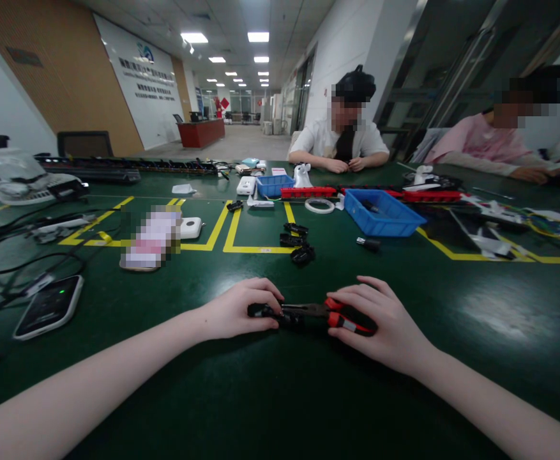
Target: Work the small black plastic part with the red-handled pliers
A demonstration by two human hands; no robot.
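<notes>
My left hand (239, 311) rests on the green table (280, 396) and grips a small black part (263, 311) against the surface. My right hand (380, 322) is closed around the red-and-black handles of a pair of pliers (337, 316). The pliers' dark jaws point left and meet the black part between my two hands. Just beyond, three similar black parts (296, 243) lie loose on the table.
A blue bin (380, 214) and a smaller blue bin (274, 185) stand further back, with red trays (308, 191), a tape roll (319, 205) and a small black cylinder (368, 243). A phone (50, 305) and cables (16, 255) lie at left. Two people sit across the table.
</notes>
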